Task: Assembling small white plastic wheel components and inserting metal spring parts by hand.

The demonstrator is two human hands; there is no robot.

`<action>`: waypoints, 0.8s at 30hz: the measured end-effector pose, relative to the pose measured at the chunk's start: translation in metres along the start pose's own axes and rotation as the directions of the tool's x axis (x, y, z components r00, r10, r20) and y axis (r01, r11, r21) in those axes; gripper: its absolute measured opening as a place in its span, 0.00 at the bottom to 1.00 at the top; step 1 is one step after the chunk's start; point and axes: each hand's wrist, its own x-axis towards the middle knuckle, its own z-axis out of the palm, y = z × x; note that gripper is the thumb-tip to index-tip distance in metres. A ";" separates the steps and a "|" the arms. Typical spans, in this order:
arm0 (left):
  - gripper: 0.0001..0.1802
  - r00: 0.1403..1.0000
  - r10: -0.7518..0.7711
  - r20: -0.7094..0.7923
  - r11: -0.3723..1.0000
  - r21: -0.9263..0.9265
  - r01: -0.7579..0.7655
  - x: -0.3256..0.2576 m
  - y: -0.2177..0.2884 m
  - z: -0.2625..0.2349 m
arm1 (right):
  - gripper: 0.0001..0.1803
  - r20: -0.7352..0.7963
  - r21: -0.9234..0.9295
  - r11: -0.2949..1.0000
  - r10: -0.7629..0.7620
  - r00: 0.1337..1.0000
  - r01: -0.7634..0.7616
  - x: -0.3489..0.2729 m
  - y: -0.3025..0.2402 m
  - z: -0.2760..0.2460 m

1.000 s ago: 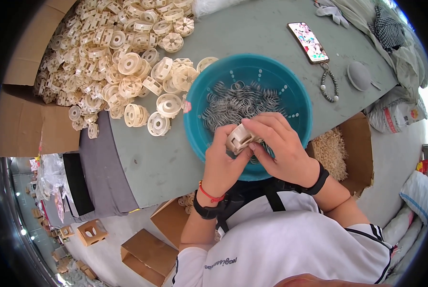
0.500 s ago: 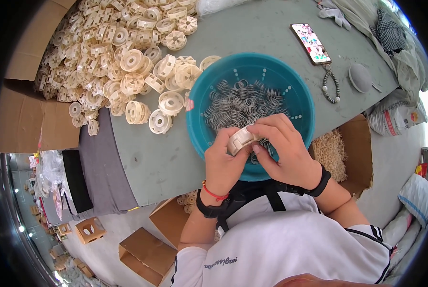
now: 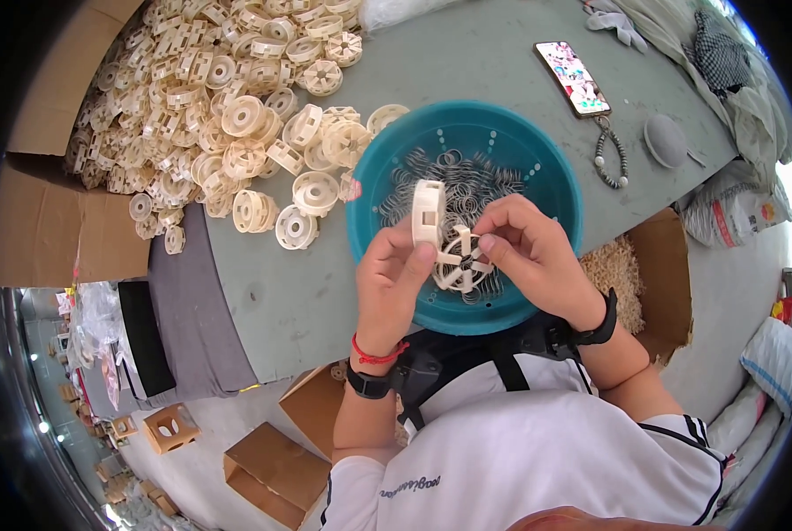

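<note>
Over a teal plastic basin (image 3: 360, 221) my two hands each hold a cream plastic part. My left hand (image 3: 387, 279) grips a ring-shaped plastic housing (image 3: 428, 212), stood on edge between thumb and fingers. In my right hand (image 3: 533, 257) is a spoked plastic wheel (image 3: 462, 264), pinched at its edge by thumb and fingertips. The two parts are close together but apart. Behind and under them, many loose metal coil springs (image 3: 493, 181) lie in the basin; the hands and parts hide some of them.
A large heap of cream plastic wheels (image 3: 219, 115) covers the table's left side beside a cardboard box (image 3: 68, 226). A lit phone (image 3: 573, 78) with a beaded strap (image 3: 622, 168) and a grey oval object (image 3: 666, 142) lie right. A box of small pale parts (image 3: 666, 274) stands beyond the basin.
The single cream piece held between both hands has come apart in two. My left hand lifted the ring housing up and left, while my right hand keeps the spoked wheel.
</note>
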 end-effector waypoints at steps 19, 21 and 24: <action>0.13 0.945 -0.043 -0.323 0.970 0.212 0.117 -0.159 0.005 -0.130 | 0.15 -0.494 -0.865 0.309 -0.378 0.783 -0.396 -0.100 0.025 -0.219; 0.14 0.806 -0.410 -0.428 0.748 0.347 0.565 -0.198 -0.009 -0.155 | 0.17 -0.474 -0.855 0.427 -0.419 0.774 -0.293 -0.066 0.019 -0.182; 0.14 0.737 -0.363 -0.571 -0.095 0.809 0.580 -0.227 -0.010 -0.145 | 0.16 -0.270 -0.857 0.513 -0.520 0.810 0.044 -0.018 0.005 -0.103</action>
